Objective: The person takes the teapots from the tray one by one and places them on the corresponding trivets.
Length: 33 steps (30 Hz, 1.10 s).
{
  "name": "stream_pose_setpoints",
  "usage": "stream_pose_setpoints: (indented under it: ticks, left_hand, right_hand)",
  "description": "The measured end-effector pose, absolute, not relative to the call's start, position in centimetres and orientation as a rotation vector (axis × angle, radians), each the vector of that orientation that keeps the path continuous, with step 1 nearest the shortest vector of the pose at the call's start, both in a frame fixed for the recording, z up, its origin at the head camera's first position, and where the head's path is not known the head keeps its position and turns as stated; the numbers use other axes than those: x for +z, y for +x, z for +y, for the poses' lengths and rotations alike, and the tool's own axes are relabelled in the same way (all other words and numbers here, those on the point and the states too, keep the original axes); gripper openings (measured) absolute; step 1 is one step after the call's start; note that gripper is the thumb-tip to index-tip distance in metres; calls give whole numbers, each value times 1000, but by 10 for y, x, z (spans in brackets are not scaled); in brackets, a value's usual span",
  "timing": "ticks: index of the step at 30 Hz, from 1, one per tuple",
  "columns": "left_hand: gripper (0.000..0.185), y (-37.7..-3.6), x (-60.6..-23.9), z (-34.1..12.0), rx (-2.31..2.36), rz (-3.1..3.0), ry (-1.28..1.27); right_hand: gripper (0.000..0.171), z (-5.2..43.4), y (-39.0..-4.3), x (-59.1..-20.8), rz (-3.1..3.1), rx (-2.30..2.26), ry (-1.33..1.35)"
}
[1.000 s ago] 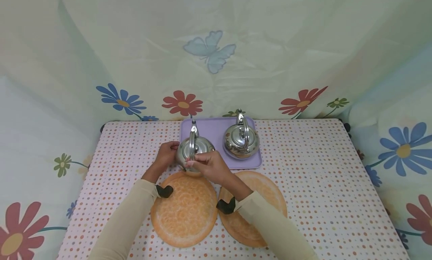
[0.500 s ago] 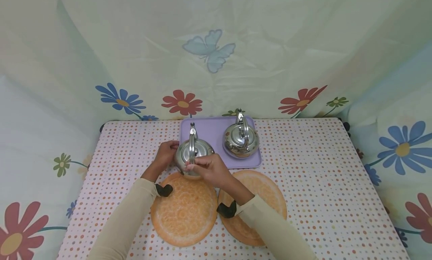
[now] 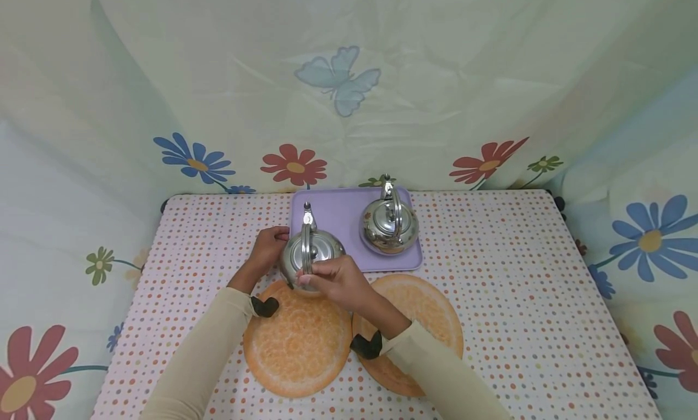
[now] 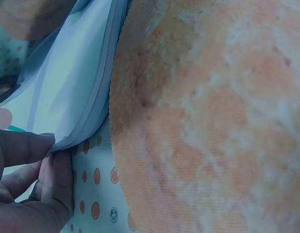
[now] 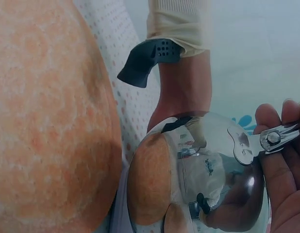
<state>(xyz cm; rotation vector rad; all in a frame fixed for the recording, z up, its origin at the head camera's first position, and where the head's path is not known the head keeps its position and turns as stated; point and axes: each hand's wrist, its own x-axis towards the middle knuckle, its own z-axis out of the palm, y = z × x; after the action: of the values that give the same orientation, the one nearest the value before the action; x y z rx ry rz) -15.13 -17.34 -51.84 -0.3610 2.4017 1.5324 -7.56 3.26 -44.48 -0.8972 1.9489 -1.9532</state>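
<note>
A shiny steel kettle (image 3: 312, 252) hangs over the near edge of the purple tray (image 3: 340, 213) and the far rim of the left orange mat (image 3: 297, 341). My right hand (image 3: 312, 278) pinches the near end of its upright handle. My left hand (image 3: 279, 243) cups the kettle's left side. In the right wrist view the kettle (image 5: 203, 170) mirrors the mat (image 5: 48, 121), and my fingers (image 5: 281, 160) hold the handle bracket (image 5: 257, 143). The left wrist view shows fingers (image 4: 28, 184) at the kettle's lower edge (image 4: 77, 87) above the mat (image 4: 213, 121).
A second steel kettle (image 3: 389, 226) stands on the right half of the tray. A second orange mat (image 3: 431, 308) lies to the right, partly under my right forearm. The dotted tablecloth (image 3: 518, 274) covers the table; flowered curtains close in the back and sides.
The held kettle has shifted a little towards me and to the left, off the tray's front edge and over the left mat's far rim. Both hands kept their hold.
</note>
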Motion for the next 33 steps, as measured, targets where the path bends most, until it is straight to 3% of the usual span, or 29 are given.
stream_pose_setpoints:
  ticks: [25, 33]
  left_hand:
    - [48, -155, -523, -175, 1519, 2361, -401]
    - [48, -153, -521, -176, 1531, 2353, -401]
  right_hand:
    - [11, 38, -55, -448, 1987, -1919, -1109]
    - [13, 39, -48, -426, 1945, -1928, -1179]
